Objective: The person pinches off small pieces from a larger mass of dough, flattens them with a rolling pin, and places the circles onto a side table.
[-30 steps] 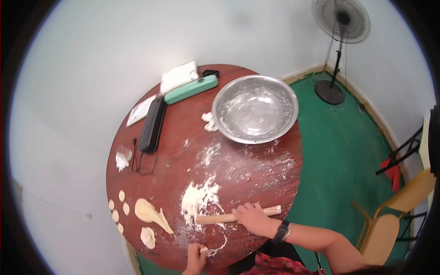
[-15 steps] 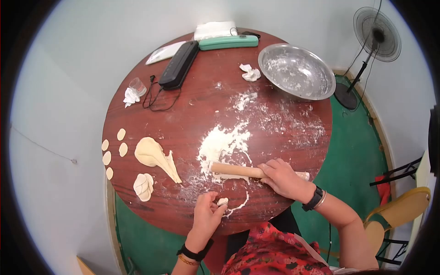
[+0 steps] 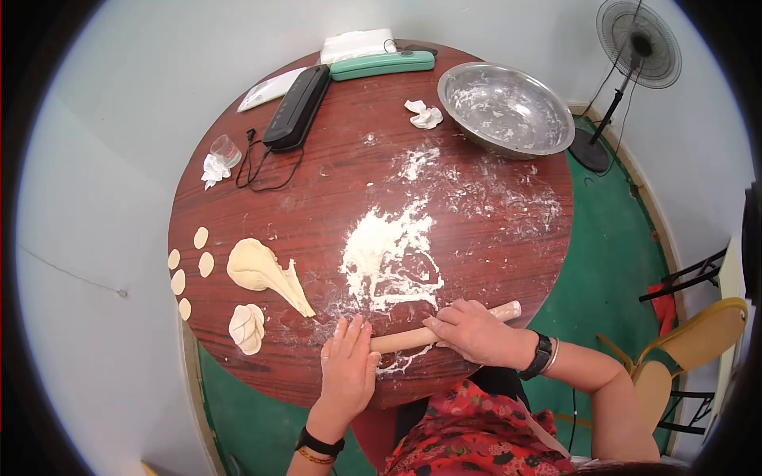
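Note:
A wooden rolling pin [image 3: 405, 339] lies near the front edge of the round table. My right hand [image 3: 475, 333] is wrapped round its right part. At its left end rests my left hand [image 3: 349, 358], palm down with the fingers stretched out. The small dough piece is not visible now. Behind the pin spreads white flour [image 3: 377, 246]. To the left lie a large dough lump [image 3: 255, 266] with a long tail, a stack of dough rounds [image 3: 247, 328] and several small flat dough pieces [image 3: 206, 264].
A metal bowl [image 3: 508, 111] stands at the back right, beside crumpled tissue [image 3: 424, 115]. A black device [image 3: 298, 109] with a cord, a green case [image 3: 382, 65] and a glass [image 3: 225, 149] are farther back. A fan [image 3: 639, 44] and yellow chair [image 3: 689, 337] stand right.
The rolling pin has come nearer to the front edge with my right hand. My left hand has turned palm down and spread at the pin's left end; the small dough piece has gone from sight.

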The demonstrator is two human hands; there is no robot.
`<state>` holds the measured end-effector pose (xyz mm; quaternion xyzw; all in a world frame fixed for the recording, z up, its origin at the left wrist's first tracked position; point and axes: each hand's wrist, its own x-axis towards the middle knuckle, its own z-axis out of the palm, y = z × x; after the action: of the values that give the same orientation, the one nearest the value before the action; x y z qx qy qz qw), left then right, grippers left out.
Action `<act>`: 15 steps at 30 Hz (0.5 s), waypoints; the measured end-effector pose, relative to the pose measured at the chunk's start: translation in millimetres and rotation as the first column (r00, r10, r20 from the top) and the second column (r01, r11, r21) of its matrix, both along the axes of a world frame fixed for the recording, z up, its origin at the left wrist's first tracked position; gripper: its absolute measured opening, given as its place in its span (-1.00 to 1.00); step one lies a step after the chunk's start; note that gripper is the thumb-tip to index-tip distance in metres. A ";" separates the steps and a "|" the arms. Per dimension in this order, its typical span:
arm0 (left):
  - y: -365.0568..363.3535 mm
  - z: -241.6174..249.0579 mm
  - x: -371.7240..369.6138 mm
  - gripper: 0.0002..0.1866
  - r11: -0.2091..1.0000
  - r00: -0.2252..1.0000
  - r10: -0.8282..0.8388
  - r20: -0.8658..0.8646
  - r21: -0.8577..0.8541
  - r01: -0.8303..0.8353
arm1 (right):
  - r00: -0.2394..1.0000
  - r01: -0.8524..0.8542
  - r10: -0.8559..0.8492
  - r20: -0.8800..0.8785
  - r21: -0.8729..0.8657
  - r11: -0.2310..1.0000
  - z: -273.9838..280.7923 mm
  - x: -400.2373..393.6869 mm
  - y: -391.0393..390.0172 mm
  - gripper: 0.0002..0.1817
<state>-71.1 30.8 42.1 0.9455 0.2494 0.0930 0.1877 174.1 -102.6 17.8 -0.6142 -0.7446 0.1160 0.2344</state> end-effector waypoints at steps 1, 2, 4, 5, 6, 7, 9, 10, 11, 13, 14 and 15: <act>-0.8 -6.1 -0.1 -0.47 1.000 1.000 -0.008 -0.023 0.001 0.008 | 1.000 0.009 -0.009 0.024 -0.020 1.000 -0.2 -1.4 -0.9 -0.52; -1.4 -9.7 -0.1 -0.46 1.000 0.999 -0.016 -0.046 0.001 0.016 | 0.999 0.020 -0.018 0.047 -0.041 0.999 0.2 -2.9 -2.3 -0.49; -1.3 -12.3 0.3 -0.44 0.999 0.999 -0.029 -0.043 -0.020 0.028 | 0.997 0.042 -0.038 0.066 -0.057 0.997 1.6 -4.2 -4.1 -0.44; -1.2 -13.1 0.4 -0.42 0.999 0.999 -0.035 -0.042 -0.030 0.034 | 0.997 0.051 -0.048 0.064 -0.052 0.997 2.7 -4.8 -4.6 -0.43; -1.5 -13.4 0.3 -0.40 0.999 0.998 -0.045 -0.051 -0.027 0.043 | 0.996 0.059 -0.056 0.062 -0.047 0.997 3.9 -5.2 -4.8 -0.41; -1.8 -13.1 0.4 -0.38 0.998 0.997 -0.053 -0.060 -0.024 0.052 | 0.995 0.066 -0.063 0.081 -0.034 0.997 5.3 -5.4 -4.2 -0.43; 0.2 -13.4 1.9 -0.35 0.998 0.996 -0.052 -0.067 -0.034 0.049 | 0.990 0.081 -0.079 0.117 -0.009 0.997 7.2 -6.0 -1.5 -0.46; 3.3 -14.0 5.0 -0.34 0.998 0.997 -0.044 -0.064 -0.050 0.040 | 0.986 0.088 -0.087 0.139 -0.002 0.996 6.2 -6.2 1.6 -0.46; 6.3 -15.1 8.7 -0.33 0.997 0.998 -0.037 -0.059 -0.065 0.033 | 0.982 0.096 -0.096 0.162 0.006 0.995 4.4 -6.1 5.9 -0.46; 12.3 -17.1 14.2 -0.32 1.000 0.996 -0.028 -0.089 0.007 0.029 | 0.973 0.103 -0.105 0.205 0.020 0.994 2.0 -5.2 12.8 -0.46; 16.2 -18.5 16.1 -0.32 0.999 0.994 -0.025 -0.105 0.043 0.029 | 0.969 0.107 -0.109 0.223 0.023 0.994 0.8 -5.3 14.8 -0.46; 20.8 -21.4 16.4 -0.32 1.000 0.996 -0.023 -0.091 0.003 0.023 | 0.964 0.110 -0.113 0.240 0.024 0.994 -0.6 -6.6 14.7 -0.46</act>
<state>-54.7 51.6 20.7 0.9519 0.2467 0.0480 0.1753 167.5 -87.9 17.2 -0.6634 -0.7324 0.0233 0.1517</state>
